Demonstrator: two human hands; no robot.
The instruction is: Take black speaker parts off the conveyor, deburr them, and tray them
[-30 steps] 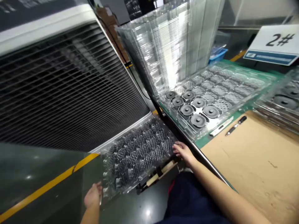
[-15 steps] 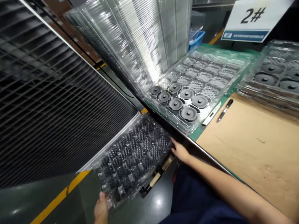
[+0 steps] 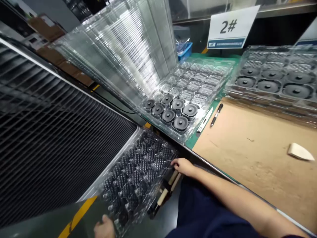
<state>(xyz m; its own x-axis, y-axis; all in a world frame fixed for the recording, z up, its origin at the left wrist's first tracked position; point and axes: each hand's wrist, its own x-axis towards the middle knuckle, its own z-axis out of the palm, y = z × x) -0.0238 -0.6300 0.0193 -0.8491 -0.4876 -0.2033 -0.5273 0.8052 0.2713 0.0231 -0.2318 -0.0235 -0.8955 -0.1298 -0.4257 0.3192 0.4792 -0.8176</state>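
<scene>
A clear plastic blister tray (image 3: 135, 177) with rows of cross-hatched pockets lies low beside the workbench; its pockets look dark. My right hand (image 3: 183, 166) grips its edge closest to the bench, fingers curled over the rim. At the tray's near left corner is my left hand (image 3: 105, 228), closed on the edge and partly cut off by the bottom of the frame. On the bench another clear tray (image 3: 210, 86) holds several round dark grey parts (image 3: 180, 123) in its nearer pockets, while its farther pockets hold none.
A tall stack of clear trays (image 3: 119, 49) leans behind the bench tray. Black ribbed stacked edges (image 3: 56, 142) fill the left. Brown board (image 3: 247, 158) bears a pen (image 3: 216, 115) and a pale wedge-shaped piece (image 3: 300, 152); a cutter knife (image 3: 205, 120) lies alongside. Filled trays (image 3: 269, 76) stand right.
The view has shifted to the right, bringing the pale piece into sight. Both hands stay at the low tray's edges, and the right hand sits slightly lower in the picture.
</scene>
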